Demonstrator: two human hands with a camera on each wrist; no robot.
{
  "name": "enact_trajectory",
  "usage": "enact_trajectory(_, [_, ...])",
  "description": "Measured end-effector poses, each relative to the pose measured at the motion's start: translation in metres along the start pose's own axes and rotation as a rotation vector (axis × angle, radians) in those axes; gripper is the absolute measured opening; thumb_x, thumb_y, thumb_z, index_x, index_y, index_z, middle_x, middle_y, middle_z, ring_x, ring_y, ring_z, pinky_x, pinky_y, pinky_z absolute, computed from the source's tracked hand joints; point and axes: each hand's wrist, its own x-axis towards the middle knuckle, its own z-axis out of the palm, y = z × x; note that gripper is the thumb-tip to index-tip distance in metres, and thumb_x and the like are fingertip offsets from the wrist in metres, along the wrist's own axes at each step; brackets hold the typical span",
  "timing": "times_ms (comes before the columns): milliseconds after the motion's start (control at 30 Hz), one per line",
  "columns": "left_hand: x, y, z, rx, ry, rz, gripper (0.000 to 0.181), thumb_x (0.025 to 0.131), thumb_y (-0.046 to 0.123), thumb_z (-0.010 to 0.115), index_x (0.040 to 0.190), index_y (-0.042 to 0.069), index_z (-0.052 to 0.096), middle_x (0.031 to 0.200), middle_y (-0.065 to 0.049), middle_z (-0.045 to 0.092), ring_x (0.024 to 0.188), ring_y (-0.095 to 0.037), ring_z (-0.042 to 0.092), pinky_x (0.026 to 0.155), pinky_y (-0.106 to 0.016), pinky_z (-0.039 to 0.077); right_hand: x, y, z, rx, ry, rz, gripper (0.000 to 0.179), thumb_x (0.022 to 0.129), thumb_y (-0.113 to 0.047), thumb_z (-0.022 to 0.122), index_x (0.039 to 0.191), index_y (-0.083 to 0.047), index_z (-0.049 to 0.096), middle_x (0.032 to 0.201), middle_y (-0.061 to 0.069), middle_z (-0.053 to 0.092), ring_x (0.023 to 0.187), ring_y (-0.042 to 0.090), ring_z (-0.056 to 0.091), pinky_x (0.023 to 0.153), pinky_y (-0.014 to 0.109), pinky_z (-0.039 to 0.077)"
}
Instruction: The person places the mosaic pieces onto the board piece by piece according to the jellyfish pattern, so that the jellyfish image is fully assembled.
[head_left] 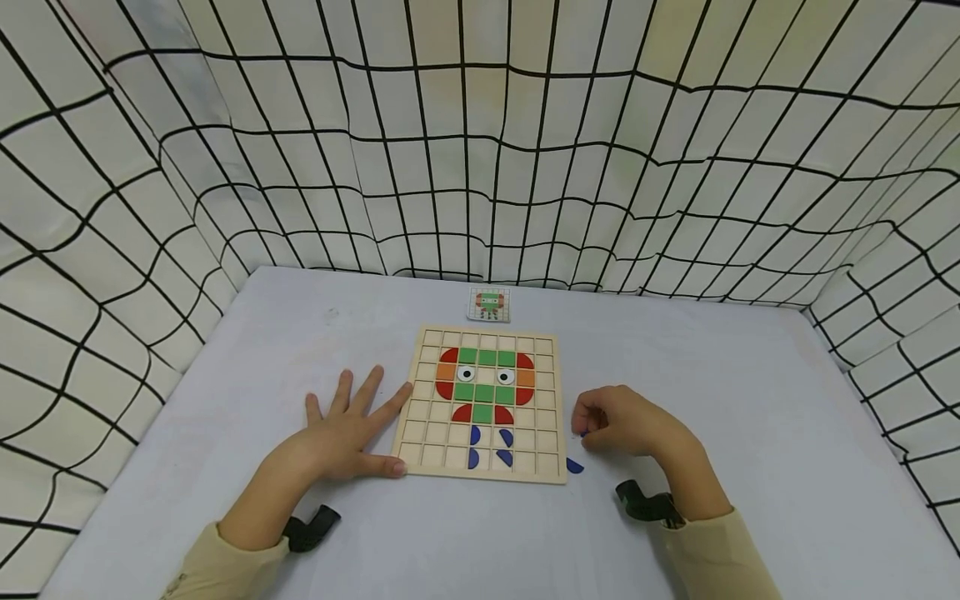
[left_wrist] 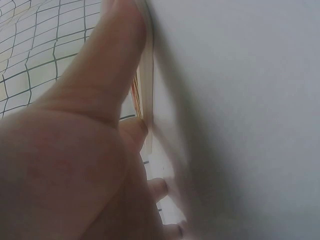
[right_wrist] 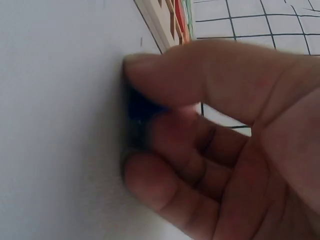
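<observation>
A wooden grid board (head_left: pixel 435 457) lies on the table, bearing green squares, red quarter rounds, orange squares, two eye tiles and several small blue half-round tiles (head_left: pixel 474 458). My left hand (head_left: pixel 333 442) is spread flat, its thumb and index fingertip touching the board's left edge. To the right of the board, my right hand (head_left: pixel 618 422) pinches a blue tile (right_wrist: pixel 142 107) between thumb and curled fingers, low at the tabletop. Most of that tile is hidden by the fingers. Another blue half-round tile (head_left: pixel 574 466) lies beside the board's lower right edge.
Behind the board lies a small picture card (head_left: pixel 489 305) showing a similar coloured figure. A black net (head_left: pixel 487 150) rises along the back and both sides of the white table (head_left: pixel 750 375). Dark wrist devices (head_left: pixel 311 529) sit at both cuffs.
</observation>
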Motion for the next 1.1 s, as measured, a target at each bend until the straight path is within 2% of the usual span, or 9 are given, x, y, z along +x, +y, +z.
enact_trajectory(100, [-0.001,0.001,-0.001,0.003,-0.003,0.001,0.112,0.071,0.072,0.071,0.16,0.027,0.021,0.165,-0.025,0.001,0.145,-0.06,-0.008,0.098,-0.087,-0.003,0.001,0.002,0.001,0.013,0.001,-0.009,0.016,0.083,-0.004,0.073,0.088,-0.018,0.069,0.068,-0.002,0.055,0.067,0.014,0.053,0.058,0.029,0.042])
enact_trajectory(233, [-0.002,0.002,-0.001,0.004,-0.004,0.007,0.111,0.072,0.072,0.071,0.16,0.027,0.021,0.165,-0.025,0.002,0.145,-0.06,-0.007,0.098,-0.087,-0.003,0.003,0.003,0.0,0.08,0.048,-0.063,0.014,0.085,-0.004,0.067,0.089,-0.017,0.071,0.067,-0.002,0.053,0.065,0.014,0.051,0.056,0.026,0.041])
enact_trajectory(400, [-0.004,0.002,-0.001,-0.005,-0.009,0.011,0.111,0.073,0.071,0.071,0.161,0.027,0.02,0.165,-0.025,0.0,0.145,-0.06,-0.009,0.098,-0.087,-0.003,0.007,-0.003,0.0,0.305,0.07,-0.207,0.011,0.088,0.0,0.061,0.095,-0.008,0.064,0.081,0.004,0.058,0.073,0.02,0.057,0.062,0.028,0.05])
enact_trajectory(567, [-0.003,0.003,-0.002,0.0,-0.008,0.013,0.111,0.073,0.072,0.069,0.161,0.027,0.02,0.165,-0.025,0.0,0.145,-0.06,-0.009,0.097,-0.087,-0.003,0.012,-0.015,0.005,0.454,0.112,-0.281,0.009,0.09,-0.004,0.069,0.095,-0.009,0.064,0.091,0.008,0.063,0.079,0.026,0.059,0.067,0.029,0.052])
enact_trajectory(767, [-0.003,0.005,-0.003,0.001,-0.014,0.008,0.111,0.072,0.073,0.07,0.16,0.026,0.02,0.165,-0.025,0.0,0.145,-0.061,-0.008,0.097,-0.087,-0.003,0.02,-0.032,0.015,0.506,0.165,-0.264,0.009,0.088,-0.011,0.075,0.092,-0.011,0.067,0.09,0.007,0.067,0.081,0.026,0.06,0.068,0.027,0.053])
enact_trajectory(933, [-0.003,0.005,-0.004,0.001,-0.015,0.006,0.112,0.072,0.073,0.07,0.16,0.027,0.02,0.165,-0.025,0.0,0.145,-0.061,-0.008,0.097,-0.087,-0.003,0.029,-0.047,0.023,0.496,0.163,-0.277,0.005,0.089,-0.011,0.073,0.092,-0.014,0.07,0.09,0.004,0.068,0.081,0.025,0.061,0.07,0.028,0.054])
enact_trajectory(1100, [-0.003,0.004,-0.004,-0.008,-0.018,0.008,0.111,0.072,0.072,0.07,0.161,0.027,0.02,0.165,-0.025,0.0,0.145,-0.06,-0.009,0.097,-0.087,-0.004,0.036,-0.057,0.029,0.479,0.149,-0.293,0.006,0.091,-0.011,0.07,0.097,-0.011,0.071,0.093,0.002,0.068,0.084,0.022,0.062,0.075,0.03,0.055])
